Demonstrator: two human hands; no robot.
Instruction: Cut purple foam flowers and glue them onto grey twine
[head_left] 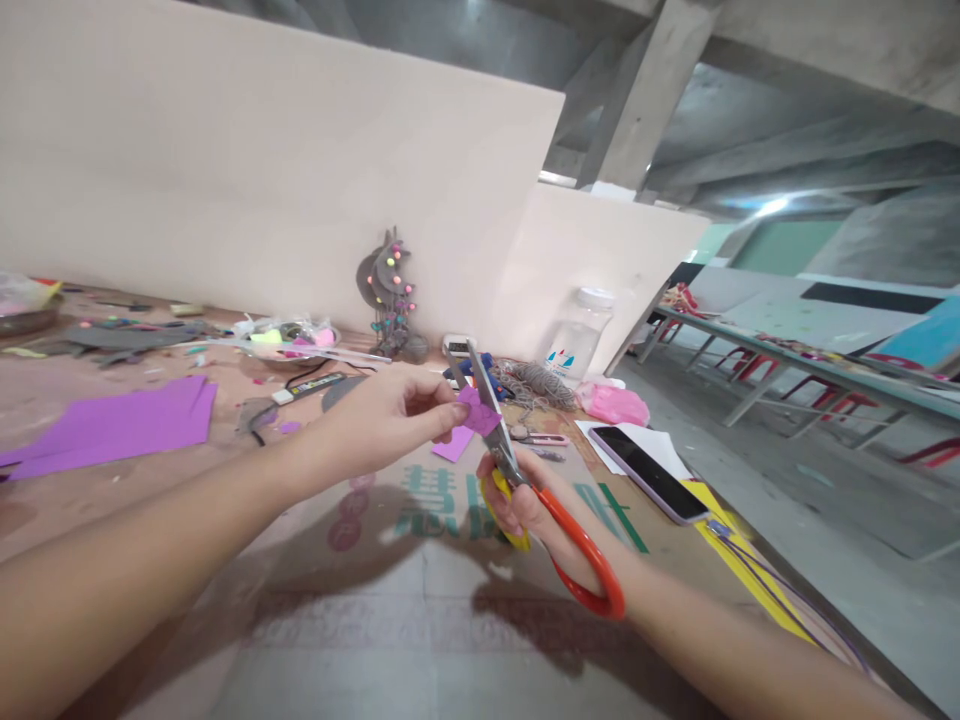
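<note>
A small purple piece of paper [480,411] is pinched between the thumb and fingers of my left hand [409,405]. My right hand [536,505] grips a pair of scissors [559,535] with orange and yellow handles. The scissor blades are parted and point away from me, with the small purple piece at them. Whether they are cutting into it I cannot tell. Just beneath, a second purple strip [453,444] shows below my left fingertips. A larger purple sheet [124,425] lies on the table to the left of my left hand.
A grey ornament with coloured beads [390,290] stands against the white board. Further right are a clear jar [581,330], grey yarn [536,383], a pink bundle [613,402] and a phone [649,472]. A utility knife [319,387] and a bowl of bright pieces [292,338] lie left.
</note>
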